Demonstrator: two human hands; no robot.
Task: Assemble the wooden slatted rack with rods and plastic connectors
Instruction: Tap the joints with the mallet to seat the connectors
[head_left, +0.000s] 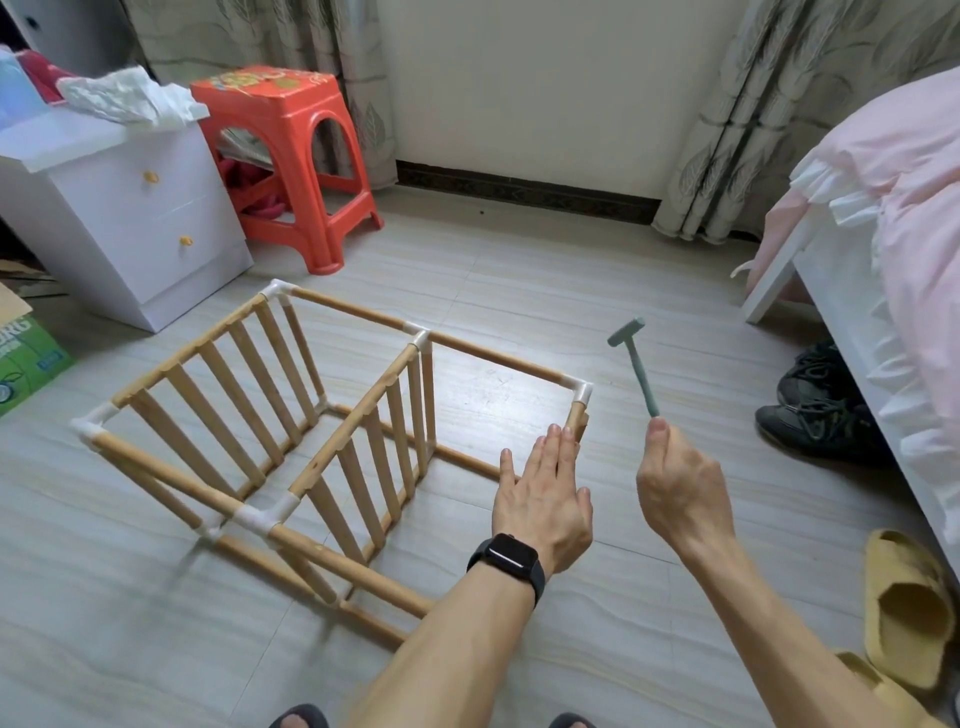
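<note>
A wooden rack frame (260, 415) of rods, two slatted panels and white plastic connectors stands on the floor, left of centre. Its right corner connector (582, 391) tops a short upright rod. My left hand (545, 493), wearing a black watch, is flat with straight fingers, and its fingertips reach that upright rod just below the connector. My right hand (680, 493) grips the lower end of a small green plastic hammer (636, 358), held raised to the right of the corner, head up.
A white drawer cabinet (124, 218) and an orange stool (291, 156) stand behind the rack. A bed with pink bedding (883, 218) runs along the right, with dark shoes (815, 410) and yellow slippers (904, 608) beside it. A green box (26, 358) sits at the left edge.
</note>
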